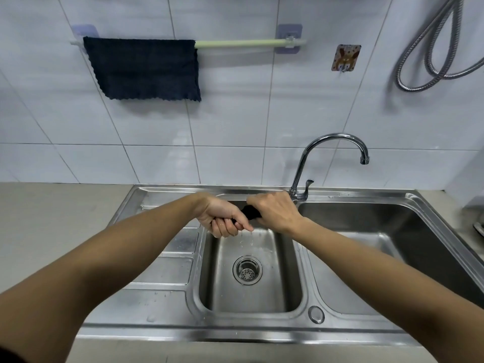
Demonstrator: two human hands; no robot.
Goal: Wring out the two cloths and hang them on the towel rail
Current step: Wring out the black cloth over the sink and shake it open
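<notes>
**Second cloth mid-wring over the small basin**

Fingers (230, 227) of the left hand (222, 218) curled tight round one end of a dark cloth (251, 212), knuckles down, palm side turned toward the camera. Fingers of the right hand (276, 212) wrapped over the other end from above, back of the hand up, tips hidden underneath. Cloth rolled into a short rope between the two fists, long axis running left to right, only a small dark stretch showing in the gap. Both hands equally near, touching it at either end. Drops falling below the left fist into the small basin (222, 297), straight above the drain (247, 270).

Wrists rotated opposite ways, forearms reaching forward and converging over the sink, the twist apparently well advanced.

Up and to the left on the tiled wall, the towel rail (248, 43), with the other dark cloth (142, 70) already draped over its left half; the right half bare and probably the place for this one. Tap (327, 153) just behind the right hand, spout pointing right.
</notes>
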